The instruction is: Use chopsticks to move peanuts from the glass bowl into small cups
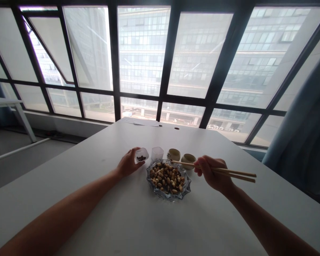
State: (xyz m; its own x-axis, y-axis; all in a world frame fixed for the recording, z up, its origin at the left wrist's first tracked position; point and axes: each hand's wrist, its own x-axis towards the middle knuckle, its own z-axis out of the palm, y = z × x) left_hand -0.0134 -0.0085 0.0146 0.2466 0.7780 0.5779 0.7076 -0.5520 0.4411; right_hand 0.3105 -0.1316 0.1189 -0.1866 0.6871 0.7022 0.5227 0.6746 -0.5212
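Note:
My left hand (130, 163) is closed around a small clear plastic cup (146, 155), which tilts toward me and has dark seeds or beans (141, 158) in it. In my right hand (212, 172) is a pair of wooden chopsticks (236, 173). Their tips reach left over the far rim of a scalloped glass bowl (187, 190). Pistachio-like nuts (166, 177) fill that bowl, mixed with dark bits. Whether the tips pinch anything is too small to tell.
A second clear cup (157, 153) stands behind the bowl. To its right are two greenish round cups (174, 154), the nearer one close to my right hand. Paper (141, 122) lies at the far end of the white table (109, 220). A blue curtain (296, 117) hangs at right.

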